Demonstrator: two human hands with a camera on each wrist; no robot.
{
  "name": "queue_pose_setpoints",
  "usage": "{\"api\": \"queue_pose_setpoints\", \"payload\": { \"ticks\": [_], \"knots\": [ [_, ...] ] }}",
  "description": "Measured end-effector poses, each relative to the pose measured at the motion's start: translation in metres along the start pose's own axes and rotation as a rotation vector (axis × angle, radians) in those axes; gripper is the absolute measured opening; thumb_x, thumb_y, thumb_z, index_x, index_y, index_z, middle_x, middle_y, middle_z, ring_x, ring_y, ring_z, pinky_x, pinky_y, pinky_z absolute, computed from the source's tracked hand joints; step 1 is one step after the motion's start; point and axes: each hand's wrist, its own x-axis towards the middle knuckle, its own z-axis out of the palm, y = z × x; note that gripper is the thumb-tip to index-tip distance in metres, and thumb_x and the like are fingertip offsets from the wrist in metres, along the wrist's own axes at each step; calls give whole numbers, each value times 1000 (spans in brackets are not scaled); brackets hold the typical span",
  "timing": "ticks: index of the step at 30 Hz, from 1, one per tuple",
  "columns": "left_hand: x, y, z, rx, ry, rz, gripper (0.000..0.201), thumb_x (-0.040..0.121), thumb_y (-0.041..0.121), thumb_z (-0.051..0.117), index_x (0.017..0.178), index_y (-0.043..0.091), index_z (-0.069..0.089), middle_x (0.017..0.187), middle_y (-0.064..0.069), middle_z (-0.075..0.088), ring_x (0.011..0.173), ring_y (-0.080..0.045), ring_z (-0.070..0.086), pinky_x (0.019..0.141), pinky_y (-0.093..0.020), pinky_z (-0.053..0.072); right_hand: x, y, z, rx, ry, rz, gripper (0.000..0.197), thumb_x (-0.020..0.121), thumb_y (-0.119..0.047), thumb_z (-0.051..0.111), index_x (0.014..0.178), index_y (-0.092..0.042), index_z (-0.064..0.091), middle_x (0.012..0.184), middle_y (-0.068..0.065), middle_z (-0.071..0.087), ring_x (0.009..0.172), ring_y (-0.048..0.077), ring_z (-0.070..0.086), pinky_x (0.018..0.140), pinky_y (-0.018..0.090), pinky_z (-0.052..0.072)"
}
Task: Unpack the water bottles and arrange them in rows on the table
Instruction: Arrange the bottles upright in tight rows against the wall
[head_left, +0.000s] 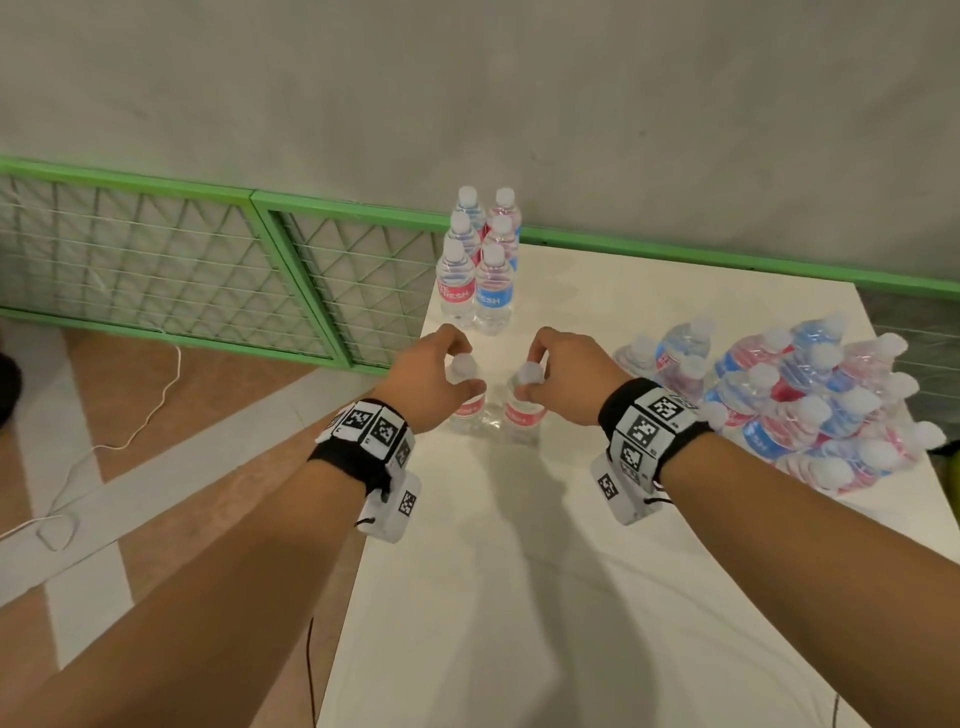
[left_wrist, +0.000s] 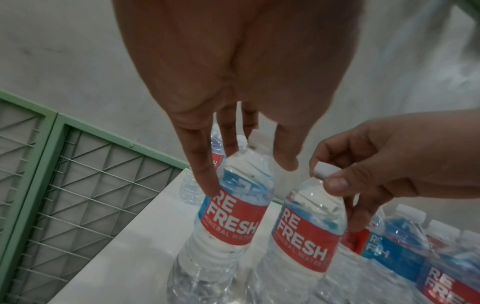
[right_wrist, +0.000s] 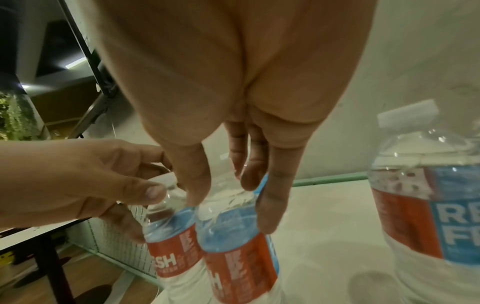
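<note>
Two clear water bottles with red labels stand upright side by side on the white table (head_left: 519, 571). My left hand (head_left: 457, 364) grips the left bottle (head_left: 467, 408) at its white cap from above; in the left wrist view its fingers (left_wrist: 205, 174) reach down around the neck of that bottle (left_wrist: 233, 218). My right hand (head_left: 535, 366) pinches the cap of the right bottle (head_left: 524, 413), whose shoulder (right_wrist: 233, 232) shows in the right wrist view. Behind them, several bottles (head_left: 480, 280) stand in two lines running toward the wall.
A shrink-wrapped pack of several bottles (head_left: 810, 410) lies on the table's right side. The table's left edge (head_left: 395, 467) runs close beside the left bottle. A green mesh fence (head_left: 156, 260) lines the wall, and a white cable (head_left: 130, 431) lies on the floor.
</note>
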Motion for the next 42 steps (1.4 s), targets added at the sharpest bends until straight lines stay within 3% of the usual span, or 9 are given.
{"api": "queue_pose_setpoints", "payload": {
  "ticks": [5,9,14,19,22,26,30,39,42],
  "knots": [
    [-4,-12,0,-63,-53,85,49,75,11,73,117,33,59,118,14,60,104,-11,59,91,-31,51,0,-1,-1,-88,-128,-210,58,68,-10,72,118,-36,57,115,-2,46,98,18,57,85,30,50],
    [1,-16,4,-51,-9,24,44,80,9,73,115,32,60,114,10,65,101,-14,62,85,-28,49,2,-5,5,-191,-201,-242,43,73,-2,64,105,-29,69,116,-1,51,103,22,57,89,31,46],
    [13,-19,3,-36,32,3,43,81,10,72,116,30,58,112,4,66,98,-20,63,87,-36,52,20,-10,9,-105,-71,-100,44,77,-26,75,118,-29,60,102,0,42,88,23,54,77,29,43],
    [28,-22,-3,-28,49,-18,42,80,13,73,115,32,58,113,6,66,97,-21,64,86,-35,52,38,-16,13,-101,9,-30,55,74,-51,75,116,-23,53,102,2,41,83,23,53,75,31,45],
    [36,-24,-7,-9,59,-15,43,82,10,72,117,30,58,112,3,66,97,-21,63,81,-31,49,39,-16,5,-85,-66,-108,56,71,-36,80,120,-29,54,111,-1,40,89,20,55,83,30,48],
    [44,-28,-11,2,84,-29,43,83,10,71,119,30,57,113,3,65,98,-21,61,79,-27,45,42,-10,2,-151,-168,-213,53,71,-2,65,115,-32,62,113,-3,48,101,21,56,89,32,49],
    [50,-30,-11,-7,87,-23,44,83,8,71,119,29,57,116,1,65,101,-23,62,83,-28,46,51,-10,6,-131,-102,-154,52,78,-8,69,122,-32,57,105,-2,43,93,20,51,81,24,40],
    [65,-31,-13,3,99,-5,47,85,11,70,128,25,56,123,-1,63,109,-23,61,87,-25,43,79,-16,15,20,47,-74,53,80,-21,76,128,-25,52,102,2,41,89,24,51,83,27,40],
    [72,-31,-13,10,100,1,50,85,10,70,130,25,54,127,-3,58,109,-25,60,93,-32,47,90,-18,13,39,72,-61,54,79,-20,77,127,-22,53,101,3,42,93,27,54,83,28,41]
  ]
}}
